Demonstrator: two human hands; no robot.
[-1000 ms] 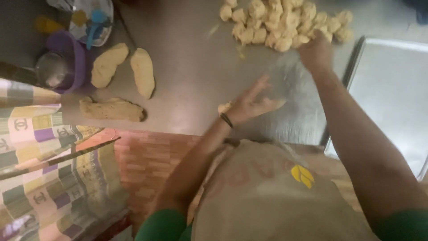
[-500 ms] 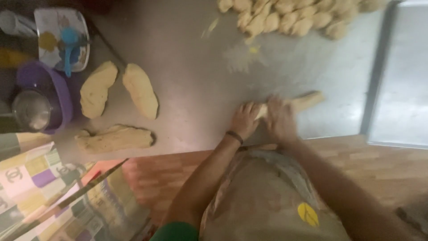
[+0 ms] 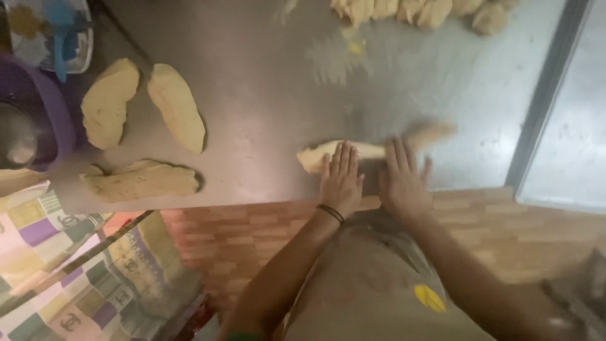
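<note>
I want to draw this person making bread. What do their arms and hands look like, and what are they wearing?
Both arms are bare from the hands up past the elbows. The left hand has a thin dark band around its wrist. The right hand shows no band and no ring that I can make out. No gloves. A tan apron with a small yellow mark covers the front of the body.

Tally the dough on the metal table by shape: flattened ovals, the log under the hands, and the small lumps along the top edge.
Flattened oval pieces: 3
Rolled log under the left hand and right hand: 1
Small lumps at the top edge: at least 6 in view; the pile is cut off, so no exact count
Total: at least 10
</note>
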